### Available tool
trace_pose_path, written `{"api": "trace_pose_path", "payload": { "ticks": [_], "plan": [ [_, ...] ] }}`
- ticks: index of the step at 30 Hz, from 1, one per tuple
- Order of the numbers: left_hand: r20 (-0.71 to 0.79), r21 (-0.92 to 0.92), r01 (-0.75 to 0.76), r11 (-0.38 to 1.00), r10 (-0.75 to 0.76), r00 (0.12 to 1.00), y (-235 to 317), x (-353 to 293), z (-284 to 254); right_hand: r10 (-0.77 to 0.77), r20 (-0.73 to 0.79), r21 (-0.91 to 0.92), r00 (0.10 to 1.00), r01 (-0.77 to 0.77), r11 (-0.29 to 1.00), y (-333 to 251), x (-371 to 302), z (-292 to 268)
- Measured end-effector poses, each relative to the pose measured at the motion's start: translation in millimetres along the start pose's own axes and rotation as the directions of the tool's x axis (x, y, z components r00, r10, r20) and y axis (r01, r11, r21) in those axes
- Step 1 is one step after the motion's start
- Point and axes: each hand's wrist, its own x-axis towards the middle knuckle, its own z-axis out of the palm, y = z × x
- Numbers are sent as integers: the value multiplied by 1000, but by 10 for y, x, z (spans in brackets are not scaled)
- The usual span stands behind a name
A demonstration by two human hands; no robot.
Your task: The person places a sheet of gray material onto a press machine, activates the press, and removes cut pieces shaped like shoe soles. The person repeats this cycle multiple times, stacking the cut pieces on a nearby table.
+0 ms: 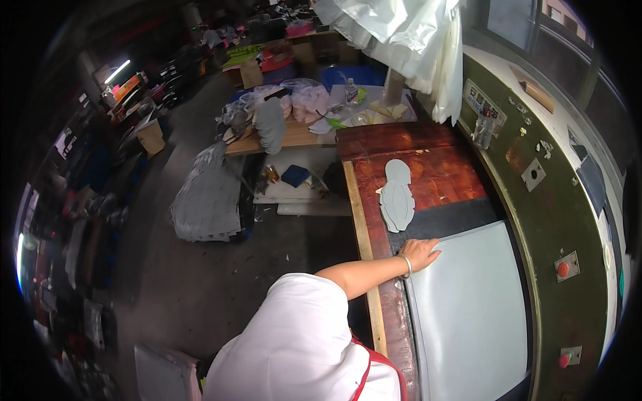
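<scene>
One left hand (420, 254) touches the far left corner of the pale grey sheet (478, 317) on the worktop (445, 177), the sheet's long axis running nearward from that corner, though whether the grip pinches or merely presses it, I cannot tell.

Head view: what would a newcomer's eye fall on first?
Probably the large pale grey sheet at lower right, with the left hand at its upper-left corner. Grey cut-out pieces lie just beyond it. At the top, whitish plastic sheeting hangs in bright folds.
</scene>
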Motion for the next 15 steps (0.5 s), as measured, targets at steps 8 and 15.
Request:
{"api": "trace_pose_path", "payload": {
  "ticks": [8, 15],
  "plan": [
    [-62, -64, -89, 994, 85, 994, -50, -37, 27, 68, 63, 185, 996, -79, 980, -461, -73, 54],
    [-31, -46, -105, 993, 104, 994, -52, -25, 68, 189, -4, 325, 982, -177, 929, -727, -151, -77]
  ]
}}
